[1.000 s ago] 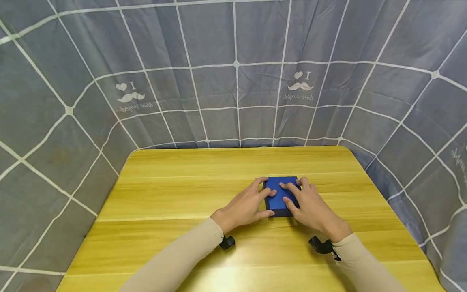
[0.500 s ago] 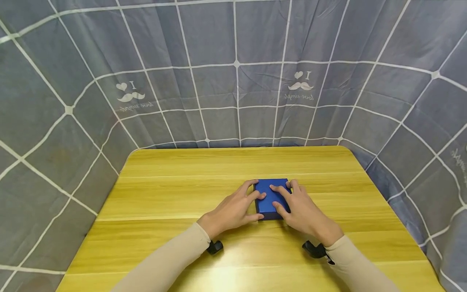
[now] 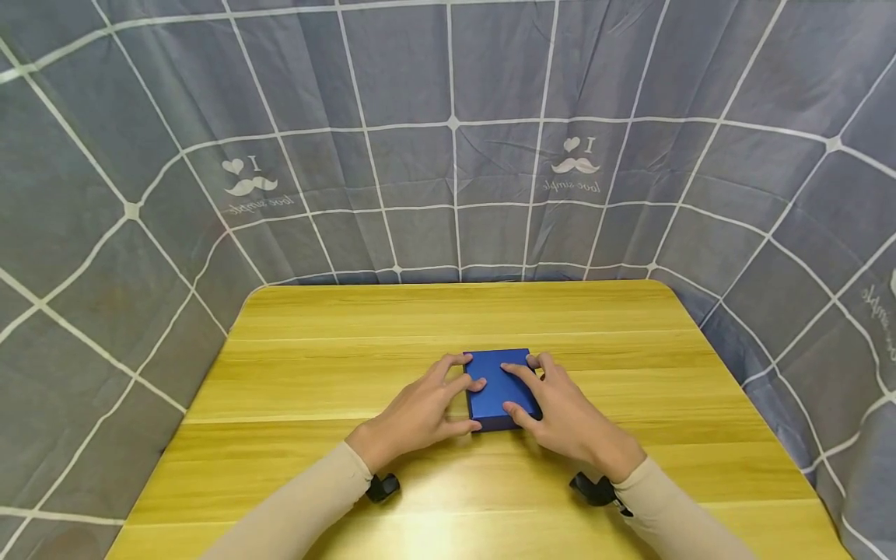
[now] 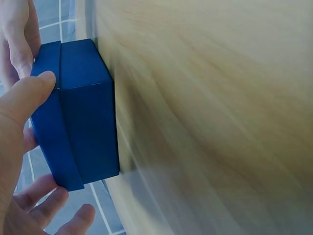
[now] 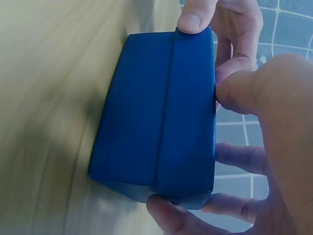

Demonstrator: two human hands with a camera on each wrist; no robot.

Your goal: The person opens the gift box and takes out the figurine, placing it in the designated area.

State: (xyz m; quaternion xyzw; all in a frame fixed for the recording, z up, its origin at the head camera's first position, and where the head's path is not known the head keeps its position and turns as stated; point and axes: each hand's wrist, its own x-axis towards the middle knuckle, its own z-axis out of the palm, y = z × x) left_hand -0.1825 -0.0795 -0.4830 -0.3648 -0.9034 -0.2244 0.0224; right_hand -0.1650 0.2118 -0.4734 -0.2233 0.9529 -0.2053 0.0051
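Observation:
A blue box [image 3: 495, 389] with a lid is near the middle of the wooden table [image 3: 336, 365], its base right at the tabletop. My left hand [image 3: 413, 412] grips it from the left, thumb at the near corner, one finger at the far corner and the index finger on top. From the other side my right hand [image 3: 570, 416] holds the box, thumb and index finger on the lid and another finger at its far right corner. Both wrist views show the seam where the lid [image 4: 51, 132] meets the lower part [image 5: 134, 107].
Grey curtains [image 3: 413, 163] with white grid lines surround the table at the back and sides. Small black devices sit at both wrists, the left device [image 3: 383, 488] and the right device [image 3: 593, 490] close over the wood.
The blue box has moved left and slightly toward me, with both hands keeping their hold on it. Both forearms have shifted left as well.

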